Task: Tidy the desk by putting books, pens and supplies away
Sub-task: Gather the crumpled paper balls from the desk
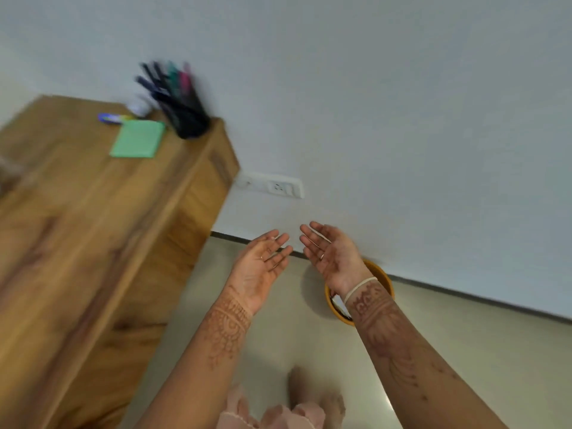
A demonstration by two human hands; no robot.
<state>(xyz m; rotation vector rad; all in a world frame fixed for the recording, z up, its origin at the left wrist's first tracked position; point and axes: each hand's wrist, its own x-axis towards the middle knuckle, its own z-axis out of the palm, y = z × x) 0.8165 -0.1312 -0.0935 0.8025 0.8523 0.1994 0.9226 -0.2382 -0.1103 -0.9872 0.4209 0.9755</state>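
The head view is tilted and blurred by motion. Both hands are held out in front of the body, palms up, above the floor (278, 342) to the right of the tabletop (77, 205). The left hand (261, 267) is spread flat with fingers apart and holds nothing. The right hand (329, 253) is likewise spread, fingers slightly curled, and holds nothing; a pale band (360, 287) circles its wrist. The fingertips of the 2 hands are near each other but apart. Henna patterns cover both forearms.

Below the right wrist a round yellow bin (382, 275) stands on the floor against the wall (402, 103), partly hidden by the arm. Something dark and something pale seem to lie inside it, but what they are is unclear.

At the far corner of the wooden tabletop stands a black cup (190, 123) packed with pens (168, 80), their caps dark, green and pink. Just beside the cup lies a green pad (137, 139), flat on the wood. Beyond the pad are a purple ring-shaped thing (110, 118) and a small white object (140, 107), both too blurred to identify.

A white socket plate (277, 186) sits on the wall just right of the tabletop's side. At the bottom edge a pink garment (278, 413) and a bare foot (312, 388) show.
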